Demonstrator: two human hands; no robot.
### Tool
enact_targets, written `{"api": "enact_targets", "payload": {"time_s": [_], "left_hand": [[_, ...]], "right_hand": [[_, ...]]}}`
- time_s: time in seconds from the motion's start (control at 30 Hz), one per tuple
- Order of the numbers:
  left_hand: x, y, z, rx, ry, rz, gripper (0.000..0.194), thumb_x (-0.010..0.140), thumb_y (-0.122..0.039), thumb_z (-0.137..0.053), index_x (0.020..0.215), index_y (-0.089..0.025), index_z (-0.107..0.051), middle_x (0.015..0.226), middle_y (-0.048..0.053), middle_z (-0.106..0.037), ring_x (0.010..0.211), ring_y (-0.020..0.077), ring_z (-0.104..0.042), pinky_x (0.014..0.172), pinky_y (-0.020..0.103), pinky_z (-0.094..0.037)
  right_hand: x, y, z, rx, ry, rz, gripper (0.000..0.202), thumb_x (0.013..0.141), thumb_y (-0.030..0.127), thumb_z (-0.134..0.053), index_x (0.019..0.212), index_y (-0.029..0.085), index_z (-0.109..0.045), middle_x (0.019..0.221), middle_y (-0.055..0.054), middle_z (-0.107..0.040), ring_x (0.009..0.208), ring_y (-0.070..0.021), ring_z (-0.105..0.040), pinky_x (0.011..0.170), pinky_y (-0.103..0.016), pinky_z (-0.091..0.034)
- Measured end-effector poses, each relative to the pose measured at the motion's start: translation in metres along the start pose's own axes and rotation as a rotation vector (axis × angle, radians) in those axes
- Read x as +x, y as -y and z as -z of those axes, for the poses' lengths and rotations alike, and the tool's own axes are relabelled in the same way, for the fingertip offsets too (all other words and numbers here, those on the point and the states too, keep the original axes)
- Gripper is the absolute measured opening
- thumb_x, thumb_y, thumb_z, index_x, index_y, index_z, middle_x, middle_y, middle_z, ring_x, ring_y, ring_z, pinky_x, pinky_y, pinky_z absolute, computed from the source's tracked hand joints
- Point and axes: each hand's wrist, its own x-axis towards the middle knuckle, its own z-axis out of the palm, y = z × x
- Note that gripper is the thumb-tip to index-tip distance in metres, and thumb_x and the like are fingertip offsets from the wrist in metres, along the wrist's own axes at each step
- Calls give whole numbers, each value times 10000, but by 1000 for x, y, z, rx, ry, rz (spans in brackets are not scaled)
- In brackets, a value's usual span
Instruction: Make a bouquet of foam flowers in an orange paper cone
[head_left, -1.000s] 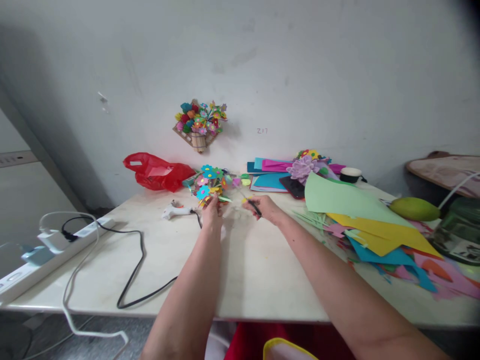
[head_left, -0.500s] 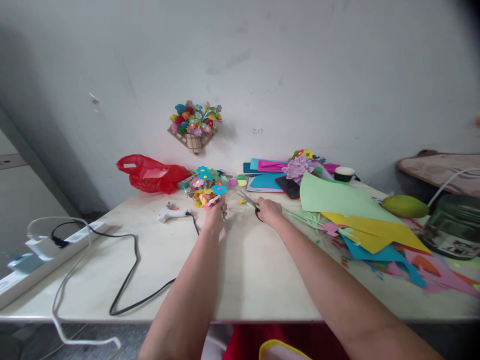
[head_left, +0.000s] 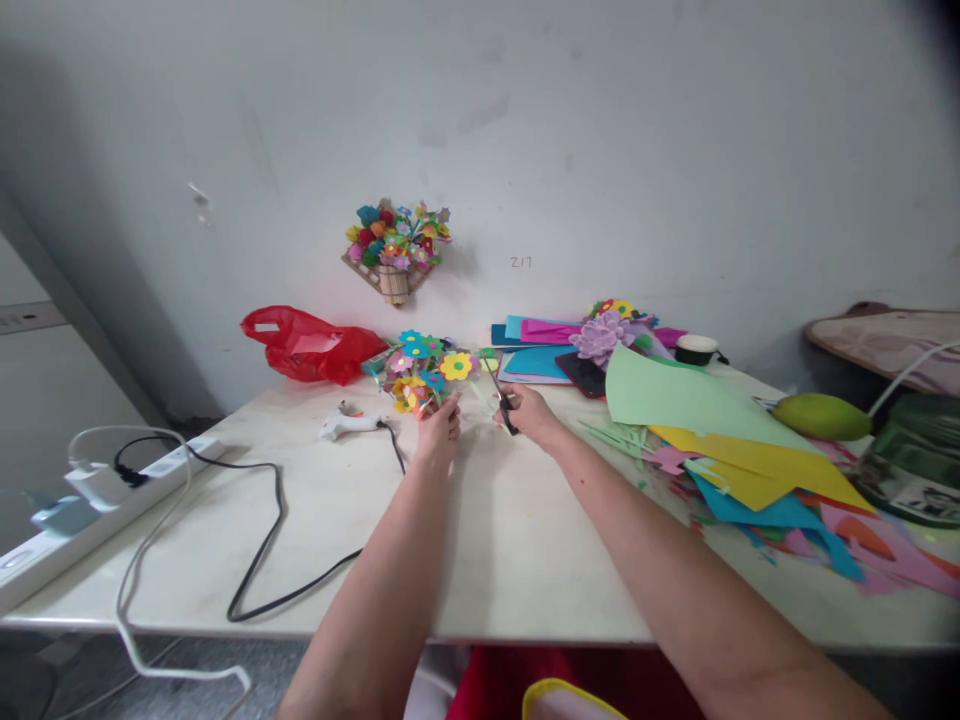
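Note:
At the middle of the table my left hand [head_left: 439,432] is closed around the bottom of a bunch of paper flowers [head_left: 411,345] in blue, pink, orange and yellow. A yellow paper flower [head_left: 456,366] with a green centre stands just above its fingers. The stems within the grip are mostly hidden. To the right, my right hand [head_left: 529,412] grips black-handled scissors [head_left: 507,412], blades pointing away toward the wall. A gap of bare tabletop separates both hands. A white glue gun [head_left: 349,425] lies left of my left hand.
A red plastic bag [head_left: 311,345] lies behind on the left. Coloured sheets [head_left: 697,400], scraps and a glass jar [head_left: 915,460] crowd the right side. A power strip [head_left: 112,515] and cables run along the left. A flower decoration [head_left: 394,250] hangs on the wall.
A yellow flower now shows above my left hand, where a pink one was before. The scissors have turned more upright, and the view has shifted slightly.

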Motion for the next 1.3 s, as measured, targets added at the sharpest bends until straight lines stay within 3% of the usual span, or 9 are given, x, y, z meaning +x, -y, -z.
{"api": "enact_targets", "payload": {"time_s": [0.13, 0.27, 0.47, 0.73, 0.93, 1.1, 1.2, 1.3], "left_hand": [[-3, -3, -2, -57, 86, 4, 411, 513, -278, -815, 739, -149, -497, 586, -51, -499, 361, -27, -223, 350, 153, -80], [-7, -10, -3, -111, 168, 58, 384, 492, -168, -782, 709, -163, -465, 516, -106, -364, 355, -18, -206, 348, 147, -69], [-7, -15, -1, -145, 225, 64, 273, 517, -162, -681, 703, -160, -480, 538, -73, -424, 370, 3, -258, 339, 148, -82], [-10, -17, 0, -148, 257, 53, 262, 502, -174, -667, 703, -150, -501, 581, -46, -473, 405, 21, -341, 341, 147, -112], [-4, -8, 0, -15, 174, -64, 346, 528, -212, -784, 724, -148, -506, 623, -43, -511, 400, 3, -346, 347, 143, -123], [8, -10, 8, -90, -48, -168, 368, 498, -231, -801, 701, -163, -502, 530, -75, -476, 363, 13, -336, 345, 161, -114], [12, -15, 12, -161, -177, -195, 352, 516, -244, -796, 716, -164, -517, 513, -83, -467, 355, 11, -325, 342, 167, -107], [12, -19, 14, -201, -244, -210, 350, 530, -255, -801, 723, -164, -524, 514, -85, -462, 360, 7, -334, 343, 160, -118]], "right_hand": [[-7, 6, -8, 166, 98, -5, 342, 571, 108, -643, 887, 185, -537, 571, 76, -556, 490, -94, -519, 486, -206, -431], [-10, 7, -9, 187, 142, 1, 344, 547, 88, -646, 863, 182, -548, 551, 84, -542, 491, -97, -521, 476, -203, -414], [-10, 8, -6, 200, 148, -36, 329, 540, 69, -636, 838, 178, -549, 525, 98, -524, 481, -94, -516, 478, -201, -405], [-14, 12, -6, 206, 140, -64, 323, 556, 53, -627, 846, 171, -547, 533, 94, -531, 475, -91, -511, 478, -202, -402], [-12, 11, -7, 151, 130, -67, 327, 602, 93, -656, 902, 173, -555, 566, 85, -536, 469, -80, -505, 424, -177, -348], [-11, 12, -3, 26, 83, -40, 304, 705, 332, -691, 927, 176, -555, 572, 77, -521, 426, -58, -452, 358, -161, -288], [-11, 11, 4, -23, 144, -54, 274, 773, 425, -624, 865, 180, -543, 574, 67, -520, 397, -50, -442, 324, -160, -277], [-10, 6, 15, -62, 313, -69, 297, 806, 462, -580, 783, 171, -523, 583, 37, -556, 398, -56, -484, 314, -159, -292]]}}
